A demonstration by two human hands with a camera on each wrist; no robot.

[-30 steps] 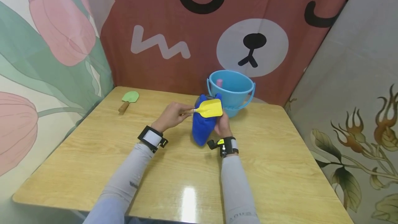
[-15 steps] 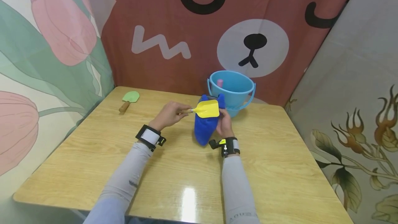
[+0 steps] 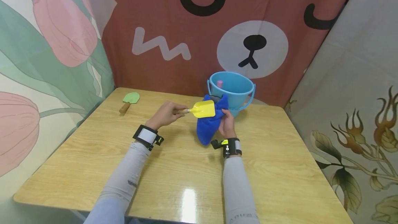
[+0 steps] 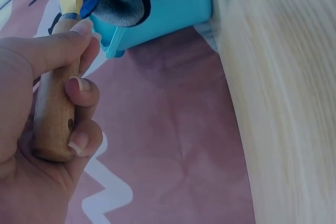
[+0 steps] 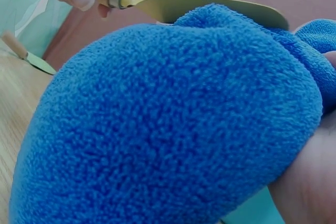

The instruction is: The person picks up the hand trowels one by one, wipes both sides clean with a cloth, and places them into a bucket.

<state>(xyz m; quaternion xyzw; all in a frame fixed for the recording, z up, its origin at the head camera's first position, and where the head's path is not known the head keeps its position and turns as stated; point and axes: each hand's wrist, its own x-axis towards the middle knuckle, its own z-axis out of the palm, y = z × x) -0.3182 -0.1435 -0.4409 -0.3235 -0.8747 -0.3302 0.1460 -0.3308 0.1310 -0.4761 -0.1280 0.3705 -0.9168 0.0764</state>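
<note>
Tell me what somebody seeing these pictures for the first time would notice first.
Probably the bright yellow shovel in the left hand, its blade seen against the fuzzy blue cloth that the right hand holds. Next might come the light blue bucket just beyond the cloth, towards the back of the table, and the huge cartoon bear face on the backdrop behind.

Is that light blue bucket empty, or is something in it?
Not empty: in the head view, a pink object shows inside the bucket. What else lies deeper cannot be seen.
</note>
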